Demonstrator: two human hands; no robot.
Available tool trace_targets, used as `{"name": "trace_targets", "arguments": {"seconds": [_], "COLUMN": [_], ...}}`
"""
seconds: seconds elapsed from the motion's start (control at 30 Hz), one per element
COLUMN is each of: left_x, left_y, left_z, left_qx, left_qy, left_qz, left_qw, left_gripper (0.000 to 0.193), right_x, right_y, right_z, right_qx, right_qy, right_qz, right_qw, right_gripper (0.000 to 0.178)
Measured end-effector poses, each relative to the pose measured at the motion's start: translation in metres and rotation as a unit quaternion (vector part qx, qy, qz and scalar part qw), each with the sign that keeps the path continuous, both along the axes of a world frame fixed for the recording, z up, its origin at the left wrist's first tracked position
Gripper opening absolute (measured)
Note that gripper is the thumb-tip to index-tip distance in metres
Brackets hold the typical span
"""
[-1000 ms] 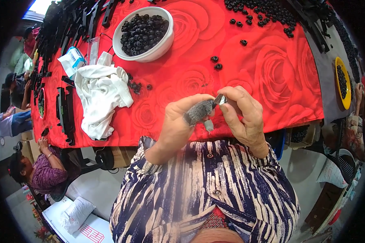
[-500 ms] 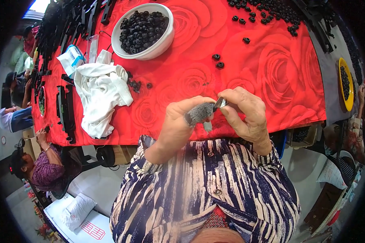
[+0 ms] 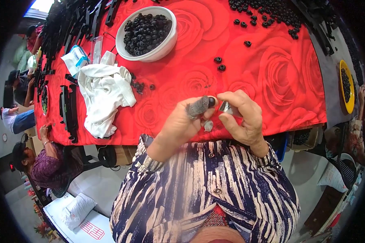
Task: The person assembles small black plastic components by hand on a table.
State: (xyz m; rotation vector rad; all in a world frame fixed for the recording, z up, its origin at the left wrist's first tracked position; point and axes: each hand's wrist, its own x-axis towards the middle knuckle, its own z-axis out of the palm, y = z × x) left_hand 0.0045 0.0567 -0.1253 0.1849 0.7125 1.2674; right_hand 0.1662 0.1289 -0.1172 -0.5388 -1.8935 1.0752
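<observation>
My left hand (image 3: 181, 121) pinches a small round black part (image 3: 211, 102) at its fingertips. A grey fuzzy finger cover (image 3: 197, 107) wraps one digit of that hand, and a pale grey wrapping (image 3: 208, 126) shows on another fingertip. In my right hand (image 3: 245, 117) a small shiny metal blade (image 3: 225, 107) is held between thumb and fingers, just right of the black part, with a narrow gap between them. Both hands are above the near edge of the red table. Beyond them lie a couple of loose black parts (image 3: 222, 68).
A white bowl (image 3: 175, 38) full of black parts stands far left. Left of my hands lie a crumpled white cloth (image 3: 105, 95) and long black strips (image 3: 68, 113). More black parts (image 3: 271, 14) are spread far right. A yellow tray (image 3: 351, 103) and a person (image 3: 48, 166) are off to the sides.
The blade has come away from my left fingertips, moving slightly right. The black part now shows more plainly in my left hand. The whole view has shifted a little.
</observation>
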Motion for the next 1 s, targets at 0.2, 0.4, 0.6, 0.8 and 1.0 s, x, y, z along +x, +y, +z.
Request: {"name": "trace_targets", "arguments": {"seconds": [0.2, 0.4, 0.6, 0.8, 1.0], "left_x": [0.009, 0.012, 0.007, 0.003, 0.007], "left_y": [-0.006, -0.014, -0.009, -0.015, -0.017], "left_z": [-0.004, -0.005, -0.006, -0.006, 0.006], "left_qx": [-0.026, -0.069, -0.066, -0.002, 0.015], "left_qy": [-0.013, -0.063, -0.049, -0.046, 0.022], "left_qz": [-0.021, -0.028, 0.041, 0.028, 0.041], "left_qw": [0.999, 0.995, 0.996, 0.999, 0.999], "left_gripper": [0.013, 0.014, 0.022, 0.025, 0.023], "right_x": [-0.009, -0.002, 0.006, 0.003, 0.000], "right_y": [0.002, 0.000, -0.014, -0.009, -0.011], "right_z": [-0.011, -0.011, -0.008, 0.003, -0.004], "right_qx": [0.155, 0.301, 0.324, 0.117, 0.014], "right_qy": [0.010, -0.026, -0.104, -0.048, -0.056], "right_qz": [-0.026, -0.041, 0.023, 0.005, -0.033], "right_qw": [0.987, 0.953, 0.940, 0.992, 0.998], "right_gripper": [0.037, 0.044, 0.046, 0.040, 0.026]}}
